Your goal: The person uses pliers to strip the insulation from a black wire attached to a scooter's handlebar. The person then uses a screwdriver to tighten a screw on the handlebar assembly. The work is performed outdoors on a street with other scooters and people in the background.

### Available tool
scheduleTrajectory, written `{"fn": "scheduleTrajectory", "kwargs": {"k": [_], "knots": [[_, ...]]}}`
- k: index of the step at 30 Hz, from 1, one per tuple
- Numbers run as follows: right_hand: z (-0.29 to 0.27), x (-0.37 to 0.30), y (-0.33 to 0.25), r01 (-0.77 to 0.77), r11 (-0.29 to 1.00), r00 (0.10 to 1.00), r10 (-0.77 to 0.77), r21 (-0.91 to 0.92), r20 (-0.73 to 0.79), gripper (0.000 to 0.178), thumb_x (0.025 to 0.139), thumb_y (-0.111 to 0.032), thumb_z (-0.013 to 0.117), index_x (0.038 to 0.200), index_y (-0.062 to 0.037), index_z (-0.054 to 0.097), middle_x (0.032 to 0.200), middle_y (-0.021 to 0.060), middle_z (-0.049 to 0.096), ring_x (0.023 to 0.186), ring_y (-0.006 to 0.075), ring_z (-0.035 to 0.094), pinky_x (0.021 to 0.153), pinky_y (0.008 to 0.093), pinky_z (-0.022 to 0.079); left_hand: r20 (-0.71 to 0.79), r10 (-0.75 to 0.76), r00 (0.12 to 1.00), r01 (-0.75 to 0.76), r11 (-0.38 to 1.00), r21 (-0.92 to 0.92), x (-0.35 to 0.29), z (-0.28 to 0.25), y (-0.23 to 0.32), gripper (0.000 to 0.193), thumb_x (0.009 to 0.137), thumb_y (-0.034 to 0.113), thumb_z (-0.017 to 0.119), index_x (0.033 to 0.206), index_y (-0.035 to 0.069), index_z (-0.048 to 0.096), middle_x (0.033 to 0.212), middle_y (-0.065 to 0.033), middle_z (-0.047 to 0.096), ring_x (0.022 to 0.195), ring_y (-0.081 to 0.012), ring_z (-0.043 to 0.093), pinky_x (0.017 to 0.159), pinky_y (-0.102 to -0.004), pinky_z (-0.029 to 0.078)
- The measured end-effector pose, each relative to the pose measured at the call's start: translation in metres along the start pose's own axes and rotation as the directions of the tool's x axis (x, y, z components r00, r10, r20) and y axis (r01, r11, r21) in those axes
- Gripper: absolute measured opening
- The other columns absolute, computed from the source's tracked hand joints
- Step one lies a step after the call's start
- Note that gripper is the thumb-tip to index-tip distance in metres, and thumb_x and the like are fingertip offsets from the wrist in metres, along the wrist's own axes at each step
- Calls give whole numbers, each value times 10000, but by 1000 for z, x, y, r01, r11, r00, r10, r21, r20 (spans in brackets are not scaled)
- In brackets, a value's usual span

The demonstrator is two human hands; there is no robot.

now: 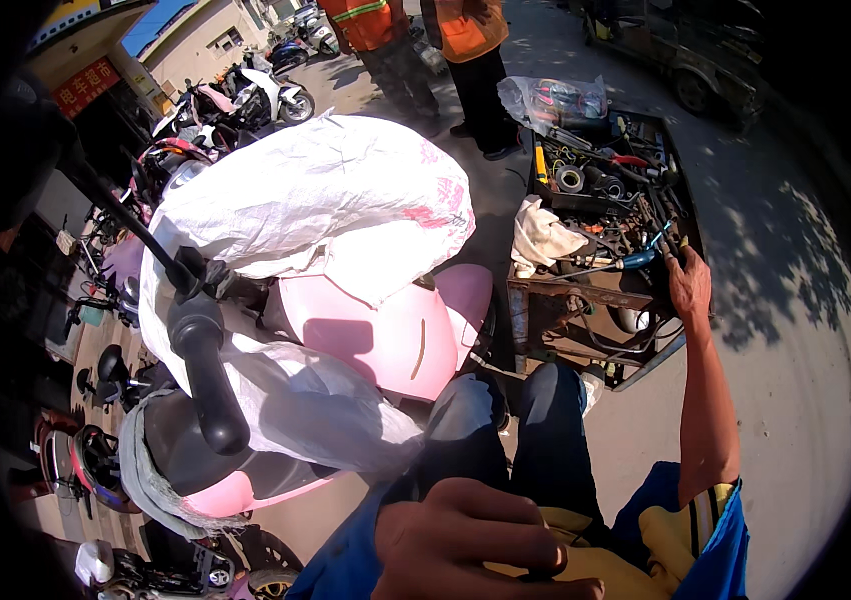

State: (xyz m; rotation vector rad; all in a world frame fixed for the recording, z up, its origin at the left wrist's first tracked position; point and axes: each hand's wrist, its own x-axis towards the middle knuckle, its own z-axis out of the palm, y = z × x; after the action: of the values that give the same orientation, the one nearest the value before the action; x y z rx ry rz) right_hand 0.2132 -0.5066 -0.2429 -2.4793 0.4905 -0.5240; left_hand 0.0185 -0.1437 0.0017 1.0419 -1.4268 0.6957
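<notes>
Head view: a person's work at a parked pink scooter (385, 345), with a tool cart (585, 293) to the right of it. The right hand (690, 285) reaches into the cart's far right side, fingers extended and close together among the tools; whether they grip anything cannot be told. Just beside the fingertips lies a screwdriver (635, 261) with a blue handle. The left hand (470, 545) is near the person's lap, fingers bent; its palm is hidden, so its hold cannot be told.

Progress: the step in hand appears to be picking out or putting down a tool. A white sack (305, 200) is draped over the scooter's front, and no panel is visibly off; what remains to be done there cannot be judged.

Containers: the cart's top holds mixed hand tools, a pale cloth (543, 238) and a dark tray (595, 205) with a tape roll (570, 179). A clear plastic bag (555, 100), contents indistinct, rests at the far end.
</notes>
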Motion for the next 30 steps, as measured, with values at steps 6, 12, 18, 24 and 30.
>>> {"fn": "scheduleTrajectory", "kwargs": {"k": [6, 12, 18, 24, 30], "knots": [[-7, -10, -16, 40, 995, 997, -33, 92, -76, 416, 929, -338, 613, 1143, 17, 654, 1092, 287, 666, 1057, 473, 614, 896, 508, 480, 75, 185, 980, -185, 983, -5, 21, -5, -1, 290, 1022, 291, 590, 909, 42, 686, 825, -117, 710, 569, -182, 555, 456, -267, 412], [-3, -6, -9, 51, 994, 994, -41, 97, -99, 431, 931, -338, 611, 1161, 24, 656, 1135, 281, 666, 1093, 466, 609, 921, 500, 477, -52, 154, 987, -144, 978, 150, 9, 11, 13, 239, 1005, 252, 610, 913, 45, 686, 835, -104, 713, 560, -174, 561, 463, -264, 420], [-5, -3, -1, -19, 997, 1000, 17, 81, 23, 500, 949, -357, 597, 1243, 46, 626, 1193, 297, 651, 1154, 454, 596, 975, 482, 467, 13, 31, 999, -32, 990, 137, 14, 4, 34, 208, 992, 219, 622, 885, 47, 672, 838, -106, 706, 548, -175, 560, 471, -267, 428], [-1, -6, 5, -8, 994, 1000, 10, 106, -21, 542, 961, -387, 593, 1288, 45, 614, 1222, 304, 646, 1183, 449, 598, 986, 466, 471, -105, -33, 994, 60, 963, 262, -17, -25, 48, 210, 951, 203, 664, 1058, 32, 607, 957, -153, 707, 584, -232, 620, 501, -307, 504], [0, -1, 11, 24, 994, 999, -19, 111, -42, 551, 995, -400, 566, 1294, 62, 592, 1214, 299, 642, 1161, 455, 593, 977, 462, 464, -422, 67, 904, 196, 813, 548, -45, -32, 75, 100, 1019, 125, 559, 974, 87, 478, 898, -121, 567, 619, -189, 538, 536, -300, 511]]}}
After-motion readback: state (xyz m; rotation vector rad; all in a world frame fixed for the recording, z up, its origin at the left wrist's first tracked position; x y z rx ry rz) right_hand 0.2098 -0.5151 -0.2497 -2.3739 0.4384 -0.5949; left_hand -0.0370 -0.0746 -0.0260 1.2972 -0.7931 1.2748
